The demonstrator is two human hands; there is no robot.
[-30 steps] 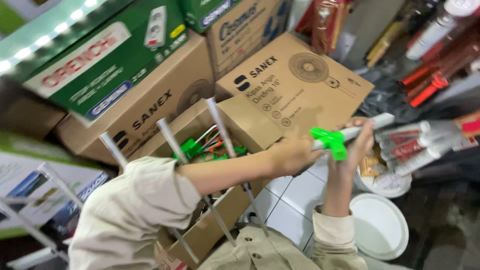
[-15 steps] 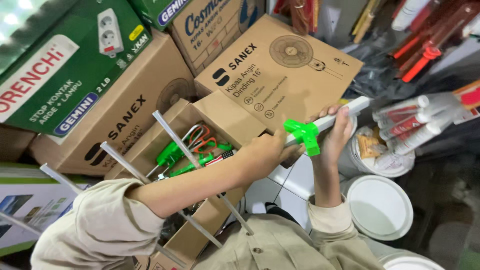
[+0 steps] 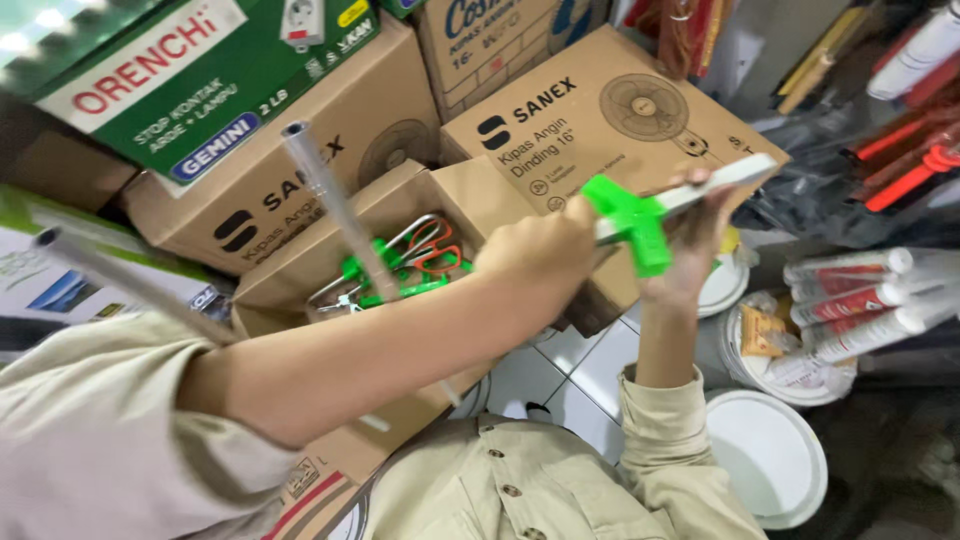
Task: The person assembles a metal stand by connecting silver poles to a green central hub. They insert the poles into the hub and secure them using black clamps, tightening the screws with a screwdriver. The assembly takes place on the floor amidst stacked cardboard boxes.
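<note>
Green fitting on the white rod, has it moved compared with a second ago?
Yes. The green fitting on the white rod has risen slightly, and shifted left, towards the fan drawing on the cardboard box behind it.

Green-fitted pipe [image 3: 690, 200] between both hands

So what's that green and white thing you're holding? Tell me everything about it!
The green and white tool is a flat, pale bar with a bright green cross-shaped piece clamped across it, plastic by the look. It is held up in the air, tilted so its pale end rises to the right, in front of a brown cardboard box. The left hand grips its near end, hiding that part. The right hand supports the bar from underneath, fingers wrapped around it.
</note>
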